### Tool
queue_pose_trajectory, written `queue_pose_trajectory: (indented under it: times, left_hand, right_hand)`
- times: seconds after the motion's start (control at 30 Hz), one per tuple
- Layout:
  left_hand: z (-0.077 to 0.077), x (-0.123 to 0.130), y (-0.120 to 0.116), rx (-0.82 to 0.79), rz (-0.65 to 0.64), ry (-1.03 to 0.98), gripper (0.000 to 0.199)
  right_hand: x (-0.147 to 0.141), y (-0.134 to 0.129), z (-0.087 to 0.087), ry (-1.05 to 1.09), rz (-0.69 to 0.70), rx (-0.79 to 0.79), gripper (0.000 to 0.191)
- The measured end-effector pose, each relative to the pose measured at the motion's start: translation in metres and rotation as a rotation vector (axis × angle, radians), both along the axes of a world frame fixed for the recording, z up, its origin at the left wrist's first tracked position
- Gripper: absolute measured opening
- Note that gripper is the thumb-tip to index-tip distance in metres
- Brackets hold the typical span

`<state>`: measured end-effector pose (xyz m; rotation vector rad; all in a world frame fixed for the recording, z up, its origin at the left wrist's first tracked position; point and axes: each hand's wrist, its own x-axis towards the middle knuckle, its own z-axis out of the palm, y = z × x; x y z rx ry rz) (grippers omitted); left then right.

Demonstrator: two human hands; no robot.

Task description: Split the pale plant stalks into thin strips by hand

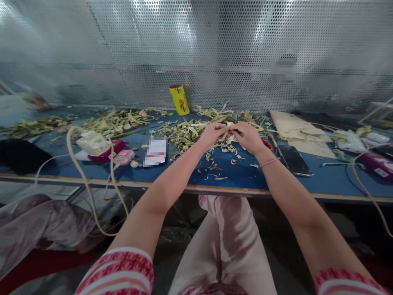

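Both my hands meet over a heap of pale green, dried-looking plant scraps on the blue table. My left hand is closed, its thumb and fingers pinching a small pale green plant piece. From the other side my right hand pinches at the same piece, fingertips almost touching those of my left. Small loose shreds lie on the table below the hands. Part of a red ring-shaped handle shows beside my right wrist; the rest of it is hidden.
A yellow tube stands by the perforated metal wall. Left are a card-like item, a purple device and hoses. Right are a dark phone and cardboard. Another person's legs show lower left.
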<state>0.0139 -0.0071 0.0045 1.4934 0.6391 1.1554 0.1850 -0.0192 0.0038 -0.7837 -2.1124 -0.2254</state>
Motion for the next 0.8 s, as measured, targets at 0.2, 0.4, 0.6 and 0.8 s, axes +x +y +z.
queue_pose_trajectory:
  times: [0.2,0.4,0.6,0.8]
  left_hand:
    - [0.001,0.002,-0.002,0.033,0.122,0.05,0.026]
    - [0.0,0.001,-0.002,0.167,0.189,0.188,0.015]
    - [0.0,0.003,-0.005,0.234,0.232,0.266,0.018]
    - [-0.01,0.009,0.005,0.06,0.157,0.079,0.018]
  right_hand:
    - [-0.006,0.001,-0.001,0.165,-0.046,-0.142,0.015]
    - [-0.007,0.011,-0.009,0.233,-0.071,-0.275,0.012]
    - [-0.007,0.013,-0.012,0.248,-0.101,-0.24,0.012]
    - [-0.004,0.011,-0.01,0.178,-0.087,-0.117,0.012]
